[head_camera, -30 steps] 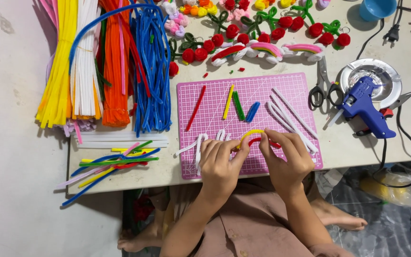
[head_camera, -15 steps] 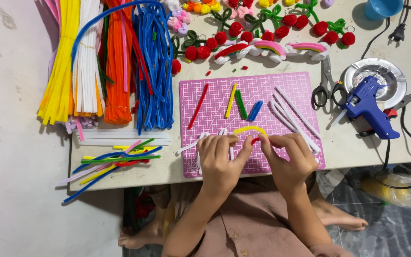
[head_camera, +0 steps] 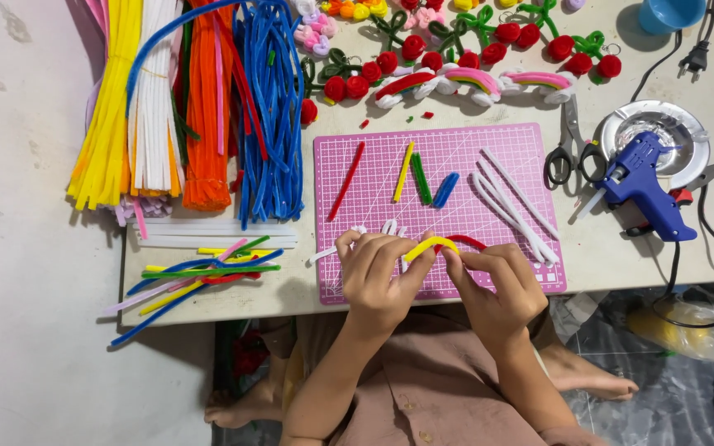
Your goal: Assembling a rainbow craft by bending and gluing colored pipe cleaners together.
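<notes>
Left hand (head_camera: 378, 272) and right hand (head_camera: 497, 281) pinch the ends of a yellow pipe cleaner (head_camera: 430, 244), arched beside a red one (head_camera: 466, 241), near the bench's (head_camera: 605, 256) front edge. Likely light, bendy, fuzzy; hold at the ends.

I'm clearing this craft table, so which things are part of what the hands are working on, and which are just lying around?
In use: left hand, right hand, yellow pipe cleaner, red pipe cleaner, pink cutting mat.

Lying about: glue gun, scissors, blue pipe cleaner bundle, finished rainbows.
</notes>
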